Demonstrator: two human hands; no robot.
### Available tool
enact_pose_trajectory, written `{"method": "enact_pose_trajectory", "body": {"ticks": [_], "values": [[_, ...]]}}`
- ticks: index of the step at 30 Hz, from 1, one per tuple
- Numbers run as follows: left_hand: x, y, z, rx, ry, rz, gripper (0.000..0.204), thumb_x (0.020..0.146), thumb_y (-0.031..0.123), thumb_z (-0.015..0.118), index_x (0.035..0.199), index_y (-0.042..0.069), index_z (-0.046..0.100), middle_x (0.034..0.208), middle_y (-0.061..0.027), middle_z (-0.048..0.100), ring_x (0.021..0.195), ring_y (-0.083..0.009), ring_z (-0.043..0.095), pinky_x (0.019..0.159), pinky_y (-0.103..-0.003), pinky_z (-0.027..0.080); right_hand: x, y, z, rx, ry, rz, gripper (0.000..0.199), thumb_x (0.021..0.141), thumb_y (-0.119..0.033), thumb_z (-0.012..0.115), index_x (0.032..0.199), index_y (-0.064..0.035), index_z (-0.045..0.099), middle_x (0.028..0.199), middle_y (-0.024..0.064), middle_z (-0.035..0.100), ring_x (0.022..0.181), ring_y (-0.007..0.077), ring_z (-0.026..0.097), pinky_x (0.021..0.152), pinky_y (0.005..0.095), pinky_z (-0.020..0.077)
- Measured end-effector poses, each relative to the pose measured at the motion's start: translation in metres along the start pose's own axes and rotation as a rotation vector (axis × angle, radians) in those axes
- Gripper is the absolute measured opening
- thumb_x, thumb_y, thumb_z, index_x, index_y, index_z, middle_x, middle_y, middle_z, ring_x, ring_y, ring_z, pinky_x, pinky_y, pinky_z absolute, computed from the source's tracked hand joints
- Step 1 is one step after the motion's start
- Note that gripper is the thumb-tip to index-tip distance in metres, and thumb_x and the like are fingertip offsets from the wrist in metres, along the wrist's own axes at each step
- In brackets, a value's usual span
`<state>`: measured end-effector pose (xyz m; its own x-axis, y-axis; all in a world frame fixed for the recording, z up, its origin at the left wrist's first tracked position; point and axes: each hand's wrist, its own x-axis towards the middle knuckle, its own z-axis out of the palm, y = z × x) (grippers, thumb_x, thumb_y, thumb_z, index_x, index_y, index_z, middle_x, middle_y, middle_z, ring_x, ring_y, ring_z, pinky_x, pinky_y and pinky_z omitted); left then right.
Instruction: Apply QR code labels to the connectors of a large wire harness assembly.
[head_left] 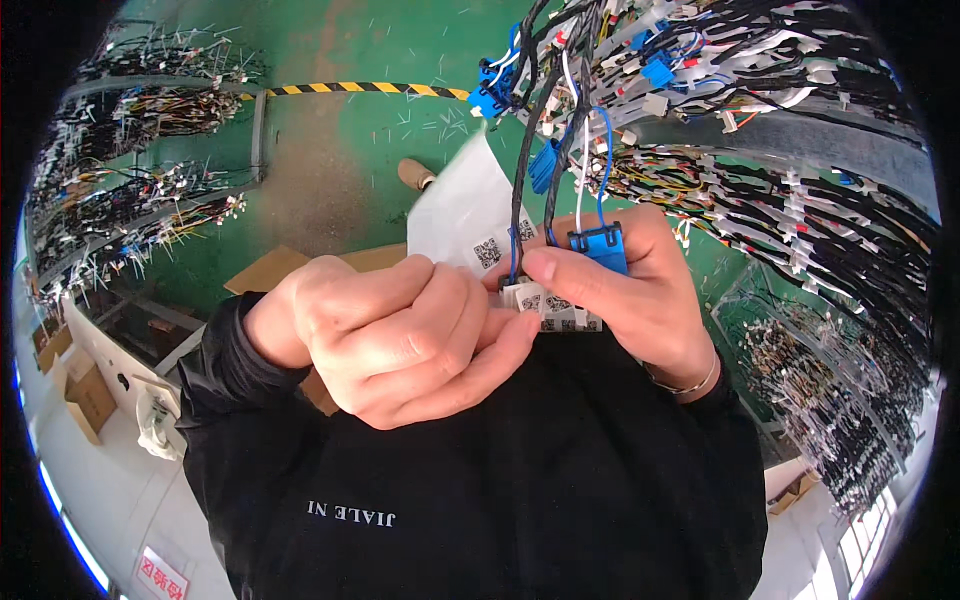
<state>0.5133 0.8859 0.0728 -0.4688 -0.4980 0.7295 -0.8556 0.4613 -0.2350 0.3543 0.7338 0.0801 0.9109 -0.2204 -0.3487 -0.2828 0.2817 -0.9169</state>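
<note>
My left hand [400, 340] is closed, its fingertips pinched at a white sheet of labels [460, 215] printed with square black codes. My right hand [645, 290] grips the end of a wire harness, its thumb pressed over the wires. A blue connector [598, 247] with white and blue wires lies against those fingers. Between both hands sits a small white piece with a coded label [535, 298], at the end of a black-wrapped wire branch [520, 180]; fingers partly cover it. Another blue connector [544, 166] hangs from the harness just above my right hand.
Thick bundles of wire harnesses [800, 215] hang on a metal rack at the right, close to my right hand. More harnesses [150, 110] hang on racks at the left. Cardboard [265, 270] lies below my left hand. A yellow-black stripe [350, 88] crosses the green floor.
</note>
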Motion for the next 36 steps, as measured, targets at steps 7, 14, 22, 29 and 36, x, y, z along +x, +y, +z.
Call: {"method": "enact_pose_trajectory", "body": {"ticks": [7, 14, 22, 29, 36], "values": [[0.001, 0.0, -0.004, -0.028, -0.066, -0.039, 0.016, 0.078, 0.005, 0.073, 0.093, 0.007, 0.069, 0.077, -0.0062, 0.064, 0.073, -0.0165, 0.059, 0.059, -0.023, 0.047, 0.001, 0.002, -0.001, 0.015, 0.019, -0.012, 0.021, 0.09, -0.018, 0.067, 0.083, 0.0016, 0.07, 0.058, -0.0063, 0.052, 0.056, 0.0006, 0.041, 0.046, 0.0226, 0.0292], [0.003, 0.002, -0.002, -0.099, -0.089, -0.097, 0.022, 0.069, 0.003, 0.073, 0.09, 0.002, 0.069, 0.078, -0.0091, 0.064, 0.076, -0.0197, 0.06, 0.06, -0.026, 0.053, -0.001, -0.004, -0.001, -0.027, 0.047, 0.014, 0.024, 0.091, -0.02, 0.067, 0.081, 0.002, 0.07, 0.059, -0.0074, 0.051, 0.056, 0.0004, 0.041, 0.046, 0.0222, 0.0297], [0.007, 0.003, 0.0, -0.144, -0.142, -0.16, 0.03, 0.061, 0.007, 0.07, 0.089, -0.002, 0.07, 0.082, -0.0115, 0.063, 0.079, -0.0213, 0.06, 0.061, -0.028, 0.055, -0.001, -0.001, -0.003, -0.074, 0.079, -0.023, 0.027, 0.091, -0.021, 0.067, 0.076, 0.0014, 0.067, 0.058, -0.0078, 0.048, 0.056, 0.0007, 0.038, 0.046, 0.0233, 0.0286], [0.004, 0.002, -0.002, -0.186, -0.214, -0.257, 0.032, 0.077, 0.023, 0.07, 0.095, -0.003, 0.071, 0.089, -0.0116, 0.063, 0.083, -0.0233, 0.06, 0.066, -0.032, 0.057, 0.0, 0.001, -0.006, -0.035, 0.053, 0.014, 0.026, 0.092, -0.023, 0.066, 0.083, 0.0017, 0.067, 0.064, -0.0062, 0.053, 0.061, 0.0015, 0.042, 0.051, 0.0227, 0.0338], [-0.008, 0.015, -0.008, -0.316, -0.349, -0.572, 0.044, 0.076, 0.044, 0.067, 0.103, 0.01, 0.073, 0.106, -0.0125, 0.058, 0.094, -0.0299, 0.056, 0.078, -0.042, 0.05, 0.003, 0.002, -0.006, -0.016, -0.004, 0.012, 0.024, 0.092, -0.016, 0.066, 0.103, 0.0058, 0.067, 0.089, 0.0033, 0.07, 0.081, 0.0059, 0.06, 0.074, 0.0219, 0.0499]]}}
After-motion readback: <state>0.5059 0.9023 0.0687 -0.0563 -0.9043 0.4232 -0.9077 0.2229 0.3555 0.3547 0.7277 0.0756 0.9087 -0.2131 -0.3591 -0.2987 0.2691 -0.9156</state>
